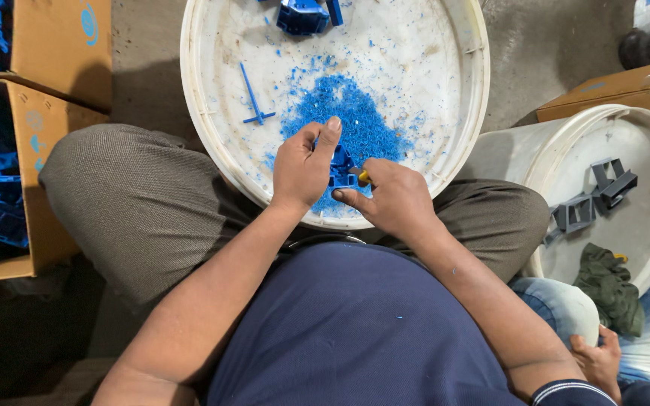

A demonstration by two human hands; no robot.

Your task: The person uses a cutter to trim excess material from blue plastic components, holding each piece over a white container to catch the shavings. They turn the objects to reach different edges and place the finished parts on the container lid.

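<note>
The left hand [302,167] pinches a small blue moulded plastic part [342,170] over the near rim of a white tub lid [205,113], thumb and fingers clamped on it, while the right hand [394,199] is closed round a yellow-handled trimming tool [363,178] whose tip meets the part just right of that pinch. This looks like the trimming step, with a heap of blue shavings [355,120] lying just beyond the grip. The next stroke probably calls for a firm pinch and a short, controlled cut away from the holding fingers.
</note>
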